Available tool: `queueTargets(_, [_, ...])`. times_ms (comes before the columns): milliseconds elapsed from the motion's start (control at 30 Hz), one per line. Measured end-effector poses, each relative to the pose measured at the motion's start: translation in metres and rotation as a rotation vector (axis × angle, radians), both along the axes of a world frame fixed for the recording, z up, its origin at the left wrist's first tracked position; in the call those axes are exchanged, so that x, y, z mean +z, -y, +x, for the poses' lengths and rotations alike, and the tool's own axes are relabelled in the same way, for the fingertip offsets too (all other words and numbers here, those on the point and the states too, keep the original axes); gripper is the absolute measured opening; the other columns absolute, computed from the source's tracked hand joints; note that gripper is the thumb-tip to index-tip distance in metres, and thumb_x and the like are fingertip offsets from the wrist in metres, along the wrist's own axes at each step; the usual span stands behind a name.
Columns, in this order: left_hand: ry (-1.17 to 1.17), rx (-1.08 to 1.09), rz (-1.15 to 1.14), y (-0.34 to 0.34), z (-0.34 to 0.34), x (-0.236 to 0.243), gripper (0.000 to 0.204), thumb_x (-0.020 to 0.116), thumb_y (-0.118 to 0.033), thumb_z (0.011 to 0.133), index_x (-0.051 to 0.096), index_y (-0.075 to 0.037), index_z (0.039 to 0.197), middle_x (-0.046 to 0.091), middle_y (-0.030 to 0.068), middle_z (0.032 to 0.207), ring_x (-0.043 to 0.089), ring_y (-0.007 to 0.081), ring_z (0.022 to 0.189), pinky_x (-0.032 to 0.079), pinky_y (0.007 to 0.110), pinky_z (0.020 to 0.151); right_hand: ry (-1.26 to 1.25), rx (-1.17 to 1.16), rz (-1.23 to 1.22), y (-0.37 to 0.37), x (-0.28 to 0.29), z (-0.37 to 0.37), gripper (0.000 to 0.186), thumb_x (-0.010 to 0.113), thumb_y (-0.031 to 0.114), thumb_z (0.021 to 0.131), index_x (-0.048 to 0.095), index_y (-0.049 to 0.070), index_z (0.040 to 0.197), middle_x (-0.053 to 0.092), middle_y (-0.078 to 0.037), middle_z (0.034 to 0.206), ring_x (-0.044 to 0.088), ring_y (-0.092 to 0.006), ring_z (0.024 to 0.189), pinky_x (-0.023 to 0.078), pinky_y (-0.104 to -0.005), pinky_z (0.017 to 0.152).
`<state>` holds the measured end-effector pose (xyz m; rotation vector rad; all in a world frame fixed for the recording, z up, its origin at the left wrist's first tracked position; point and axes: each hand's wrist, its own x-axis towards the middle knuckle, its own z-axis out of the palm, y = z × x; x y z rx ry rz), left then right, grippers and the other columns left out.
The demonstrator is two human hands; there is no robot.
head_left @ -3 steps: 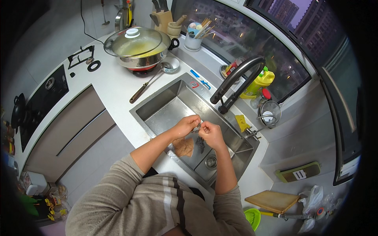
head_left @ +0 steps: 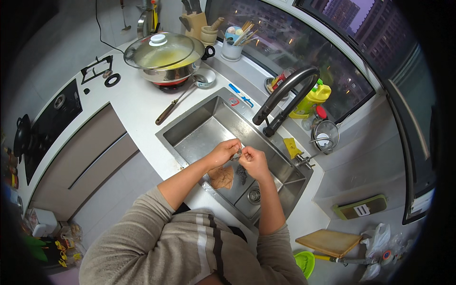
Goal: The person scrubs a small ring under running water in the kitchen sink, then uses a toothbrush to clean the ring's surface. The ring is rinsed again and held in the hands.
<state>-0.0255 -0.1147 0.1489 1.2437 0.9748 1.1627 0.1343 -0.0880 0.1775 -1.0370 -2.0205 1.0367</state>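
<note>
Both hands meet over the metal sink (head_left: 190,130). My left hand (head_left: 226,153) is closed, its fingertips pinching a small greyish thing whose kind I cannot make out. Close beside it, my right hand (head_left: 254,161) is also closed, pinching at the same spot; the fingers hide most of what is there. Below the hands a crumpled tan cloth (head_left: 221,177) lies in the sink. A dark grey, wiry-looking clump, like a steel wool scourer (head_left: 242,175), shows just under my right hand. The round drain (head_left: 254,195) is nearer to me.
A black faucet (head_left: 289,97) arches over the sink's far side. Left of the sink lie a wooden-handled utensil (head_left: 165,115) and a small bowl (head_left: 206,79). A lidded steel pot (head_left: 166,71) stands farther back. At the right are a yellow sponge (head_left: 291,147) and a wire strainer (head_left: 327,135).
</note>
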Motion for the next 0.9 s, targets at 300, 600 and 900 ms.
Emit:
queueTargets(300, [0.069,-0.032,-0.077,-0.005,-0.001,-0.012,0.019,0.042,-0.024,0.097,0.051,-0.010,0.086,0.040,-0.0053,0.064,0.038,0.0047,0.059,0.032,0.020,0.052,-0.106,-0.083,-0.026,0.006,-0.009,-0.001,0.007,0.062,0.005,0.071,0.060,-0.001,0.074,0.054,-0.002,0.055,0.046,-0.0037,0.050,0.039,-0.0217,0.048])
queueTargets(600, [0.029,-0.057,-0.056,-0.006,0.001,-0.003,0.021,0.043,-0.026,0.096,0.050,-0.010,0.085,0.040,-0.0050,0.062,0.038,0.0050,0.057,0.032,0.021,0.051,-0.057,-0.069,-0.121,0.003,-0.008,0.005,0.005,0.061,0.002,0.076,0.061,-0.003,0.076,0.053,0.003,0.058,0.044,-0.0004,0.053,0.037,-0.0181,0.048])
queueTargets(900, [0.096,-0.003,-0.093,-0.005,0.002,-0.013,0.018,0.041,-0.022,0.096,0.051,-0.010,0.086,0.043,-0.0053,0.068,0.041,0.0048,0.059,0.035,0.020,0.053,-0.166,-0.071,-0.054,0.014,-0.001,-0.002,0.004,0.062,0.000,0.073,0.059,-0.001,0.076,0.051,0.005,0.059,0.040,-0.0001,0.053,0.036,-0.0171,0.049])
